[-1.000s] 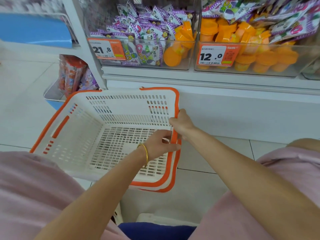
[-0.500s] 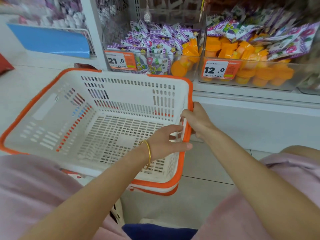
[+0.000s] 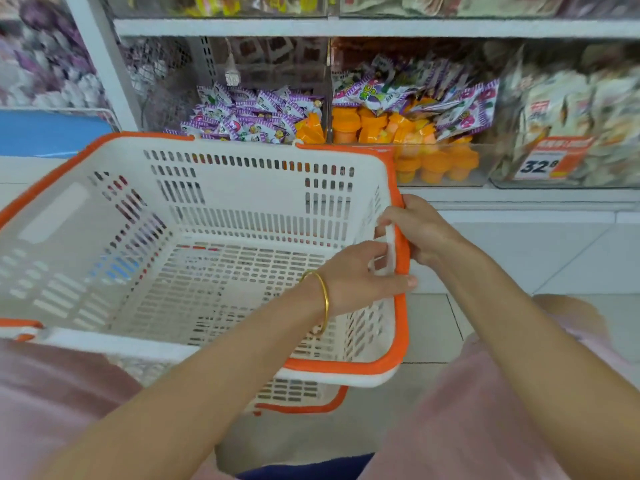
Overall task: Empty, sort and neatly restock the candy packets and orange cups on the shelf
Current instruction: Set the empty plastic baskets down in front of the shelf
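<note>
An empty white basket with an orange rim (image 3: 221, 157) is held up in front of the shelf. My right hand (image 3: 420, 228) grips its right rim from outside. My left hand (image 3: 356, 277), with a gold bangle, holds the same rim from inside, thumb over the orange edge. Purple candy packets (image 3: 252, 116) fill a clear bin behind the basket. Orange cups (image 3: 429, 154) sit in the bin to the right, with more purple packets (image 3: 426, 95) heaped on top of them.
A second basket (image 3: 301, 400) sits under the held one. A bin of pale packets with a 32.8 price tag (image 3: 547, 161) stands at the right. A blue shelf (image 3: 52, 133) is at the left. White floor tiles (image 3: 519, 258) lie below the shelf.
The basket has risen and now hides the lower front of the candy bins. My view has lifted and shifted right. Both hands keep their hold on the right rim.
</note>
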Demonstrator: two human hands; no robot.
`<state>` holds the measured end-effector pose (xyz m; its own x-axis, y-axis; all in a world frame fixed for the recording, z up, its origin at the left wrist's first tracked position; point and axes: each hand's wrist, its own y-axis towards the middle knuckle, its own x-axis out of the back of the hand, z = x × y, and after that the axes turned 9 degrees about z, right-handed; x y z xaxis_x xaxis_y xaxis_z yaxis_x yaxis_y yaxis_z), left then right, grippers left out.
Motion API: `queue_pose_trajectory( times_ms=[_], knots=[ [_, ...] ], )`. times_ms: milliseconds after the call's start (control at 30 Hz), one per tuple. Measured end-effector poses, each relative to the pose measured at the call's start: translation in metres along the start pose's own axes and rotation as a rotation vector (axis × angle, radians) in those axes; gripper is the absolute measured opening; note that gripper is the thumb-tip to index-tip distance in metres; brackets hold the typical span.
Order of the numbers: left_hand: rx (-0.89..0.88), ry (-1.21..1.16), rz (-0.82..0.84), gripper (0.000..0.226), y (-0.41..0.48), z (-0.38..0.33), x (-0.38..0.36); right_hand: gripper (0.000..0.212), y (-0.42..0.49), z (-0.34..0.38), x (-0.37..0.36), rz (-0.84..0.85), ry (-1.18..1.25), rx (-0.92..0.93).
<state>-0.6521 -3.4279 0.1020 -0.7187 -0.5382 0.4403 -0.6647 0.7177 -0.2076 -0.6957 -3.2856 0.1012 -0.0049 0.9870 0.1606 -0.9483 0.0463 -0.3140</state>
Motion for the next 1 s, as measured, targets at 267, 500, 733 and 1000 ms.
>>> queue_pose_trajectory(
  times_ms=[267, 500, 733, 1000],
  knots=[
    [-0.086, -0.008, 0.02, 0.034, 0.03, -0.051, -0.023, 0.035, -0.021, 0.028, 0.064, -0.041, -0.097, 0.019],
    [-0.112, -0.018, 0.122, 0.029, 0.064, -0.051, -0.064, 0.032, -0.037, 0.003, 0.106, -0.042, -0.036, -0.012],
    [-0.106, -0.013, 0.188, 0.032, 0.076, -0.018, -0.09, 0.021, -0.029, -0.046, 0.106, -0.04, 0.0, -0.099],
    [0.011, -0.093, 0.123, 0.029, 0.062, 0.002, -0.054, 0.021, -0.002, -0.041, 0.066, -0.003, 0.042, -0.062]
  ],
)
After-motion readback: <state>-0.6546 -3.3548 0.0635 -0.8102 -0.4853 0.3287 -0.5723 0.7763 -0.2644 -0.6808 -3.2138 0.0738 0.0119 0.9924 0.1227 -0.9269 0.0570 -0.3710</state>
